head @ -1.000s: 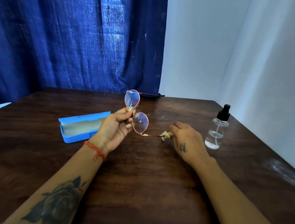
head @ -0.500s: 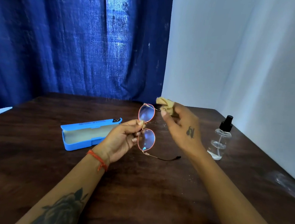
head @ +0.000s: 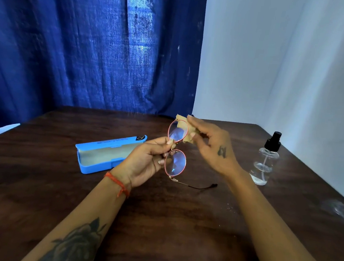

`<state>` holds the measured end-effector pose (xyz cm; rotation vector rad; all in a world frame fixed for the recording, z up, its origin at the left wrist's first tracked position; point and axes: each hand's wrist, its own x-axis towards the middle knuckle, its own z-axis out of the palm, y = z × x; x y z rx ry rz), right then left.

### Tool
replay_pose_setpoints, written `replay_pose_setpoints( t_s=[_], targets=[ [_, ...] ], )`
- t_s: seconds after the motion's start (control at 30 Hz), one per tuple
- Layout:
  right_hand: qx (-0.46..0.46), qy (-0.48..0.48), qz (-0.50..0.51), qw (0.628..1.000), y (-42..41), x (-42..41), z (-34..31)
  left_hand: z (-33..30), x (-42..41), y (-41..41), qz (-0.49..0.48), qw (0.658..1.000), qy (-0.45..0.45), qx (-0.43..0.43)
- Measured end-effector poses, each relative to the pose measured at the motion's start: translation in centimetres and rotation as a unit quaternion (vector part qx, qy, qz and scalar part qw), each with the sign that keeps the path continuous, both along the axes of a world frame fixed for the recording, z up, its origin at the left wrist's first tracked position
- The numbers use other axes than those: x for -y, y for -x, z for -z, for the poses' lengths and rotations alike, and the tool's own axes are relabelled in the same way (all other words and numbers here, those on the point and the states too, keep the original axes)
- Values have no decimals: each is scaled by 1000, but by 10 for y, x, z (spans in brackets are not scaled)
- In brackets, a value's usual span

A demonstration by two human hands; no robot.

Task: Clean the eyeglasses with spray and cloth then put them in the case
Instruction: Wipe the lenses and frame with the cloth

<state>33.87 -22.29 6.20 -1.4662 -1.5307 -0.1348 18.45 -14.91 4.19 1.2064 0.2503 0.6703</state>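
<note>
**A:** Head camera, start from the hands. What has each one got?

**B:** Left hand (head: 148,159) is closed on the eyeglasses (head: 176,149), pinching at the bridge between the two round lenses, so the frame stands on end above the table (head: 159,222). One temple arm trails out low to the right. Right hand (head: 213,146) is pinched on the cloth (head: 184,129), which sits behind the upper lens and touches it.

**A:** So, wiping?

**B:** I'd judge so: the upper lens is being rubbed, the lower one is bare.

**A:** And further out?

**B:** Case (head: 107,154) lies open just beyond the left hand, blue, with a pale lining. Spray bottle (head: 265,160) stands upright to the right, well apart from both hands, near the white wall (head: 295,68). Blue curtain (head: 91,41) hangs behind.

**A:** What could go wrong?

**B:** The grip is only on the thin bridge. Hard rubbing on the upper lens would twist the frame around that pinch, and it could bend or slip out. The left fingertips sit right at the lens rims, so they may smear what gets cleaned. The loose temple arm could also snag the cloth or catch on the case edge if it isn't folded first.
</note>
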Motion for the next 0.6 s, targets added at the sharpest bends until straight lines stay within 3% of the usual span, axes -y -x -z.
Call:
replay_pose_setpoints(
  t_s=[0.1, 0.23, 0.53, 0.6],
  targets=[
    [104, -34, 58, 992, 0, -3, 7, 1, 3, -2, 7, 1000, -16, -13],
    [176, -66, 162, 969, -4, -2, 14, 1, 7, -2, 19, 999, -24, -21],
    [203, 83, 307, 926, -29, 5, 28, -1, 6, 0, 2, 1000, -8, -16],
    [182, 80, 333, 922, -31, 10, 26, -1, 6, 0, -1, 1000, -4, -2]
  ],
)
